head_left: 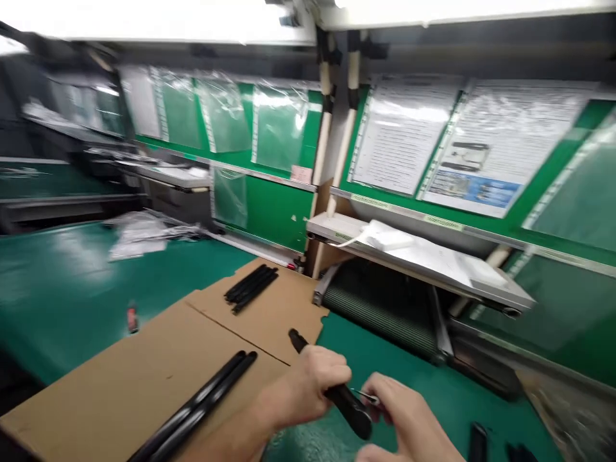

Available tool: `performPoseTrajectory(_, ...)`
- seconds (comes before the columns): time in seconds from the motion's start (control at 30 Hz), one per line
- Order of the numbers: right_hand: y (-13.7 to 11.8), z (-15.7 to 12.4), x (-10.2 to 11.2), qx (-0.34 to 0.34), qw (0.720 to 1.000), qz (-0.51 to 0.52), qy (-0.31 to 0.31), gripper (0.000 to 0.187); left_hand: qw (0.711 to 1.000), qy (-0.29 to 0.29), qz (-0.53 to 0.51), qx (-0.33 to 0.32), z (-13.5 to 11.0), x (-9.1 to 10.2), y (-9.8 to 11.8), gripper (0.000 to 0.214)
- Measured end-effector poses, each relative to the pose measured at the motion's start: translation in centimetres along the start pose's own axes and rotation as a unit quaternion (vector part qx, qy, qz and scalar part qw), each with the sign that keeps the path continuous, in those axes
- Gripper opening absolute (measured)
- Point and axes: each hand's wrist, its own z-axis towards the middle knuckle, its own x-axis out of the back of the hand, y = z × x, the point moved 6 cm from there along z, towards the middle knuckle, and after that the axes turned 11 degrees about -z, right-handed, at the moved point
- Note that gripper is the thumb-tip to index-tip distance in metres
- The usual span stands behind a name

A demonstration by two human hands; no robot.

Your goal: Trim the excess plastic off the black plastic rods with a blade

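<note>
My left hand [308, 388] is wrapped around a long black part [353, 410] with rounded ends, which slants down to the right. Just right of its lower end, my right hand [404, 410] pinches a small, thin metal tool [368, 396] between thumb and fingers. The tool's fine tip points at the black part; whether it touches cannot be made out. Two glossy black bars [202, 404] lie side by side on a cardboard sheet [120, 378], left of my left forearm. Several shorter black bars [253, 285] rest in a group at the sheet's far end.
A green work surface [72, 276] carries plastic bags [144, 231] and a small red-and-black item [132, 319]. Ahead, a conveyor belt [380, 308] runs under a shelf [423, 256] with white papers. More black parts [478, 443] lie at lower right.
</note>
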Motion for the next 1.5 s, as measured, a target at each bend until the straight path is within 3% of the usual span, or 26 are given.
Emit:
performPoseTrajectory(0.13, -0.5, 0.5, 1.4, -0.022, 0.999, -0.011, -0.029, 0.063, 0.994, 0.000, 0.068, -0.084, 1.4, 0.9, 0.9, 0.030)
performPoseTrajectory(0.23, -0.7, 0.4, 1.6, -0.007, 0.999, -0.011, -0.031, 0.070, 0.989, -0.010, 0.097, -0.113, 2.0, 0.7, 1.4, 0.033)
performPoseTrajectory(0.4, -1.4, 0.1, 1.7, 0.018, 0.999, -0.013, -0.029, 0.072, 0.988, -0.095, 0.089, -0.084, 2.3, -0.3, 0.9, 0.033)
performPoseTrajectory(0.57, -1.0, 0.1, 1.0, 0.024, 0.999, 0.003, 0.023, 0.070, 0.996, -0.076, 0.013, -0.052, 2.0, -0.4, 0.1, 0.037)
performPoseTrajectory(0.7, 0.3, 0.0, -0.2, 0.017, 0.993, -0.019, 0.120, 0.068, 0.997, -0.045, -0.053, 0.010, 1.4, -0.8, -0.6, 0.038)
performPoseTrajectory(0.83, 1.0, -0.3, -0.9, 0.007, 0.967, -0.092, 0.236, 0.061, 0.986, -0.014, -0.121, 0.110, 0.4, -1.7, -1.3, 0.034)
performPoseTrajectory(1.07, 0.9, -0.3, -1.2, -0.003, 0.915, -0.192, 0.355, 0.052, 0.926, 0.029, -0.242, 0.288, -1.3, -3.5, -0.9, 0.041)
performPoseTrajectory(1.33, 1.0, 0.4, -0.5, -0.093, 0.874, -0.279, 0.387, 0.057, 0.824, 0.066, -0.356, 0.435, -1.0, -4.0, 1.0, 0.023)
performPoseTrajectory(1.5, 0.6, 0.4, -0.7, -0.084, 0.857, -0.325, 0.390, 0.053, 0.807, 0.062, -0.365, 0.460, -0.6, -3.8, 1.7, 0.013)
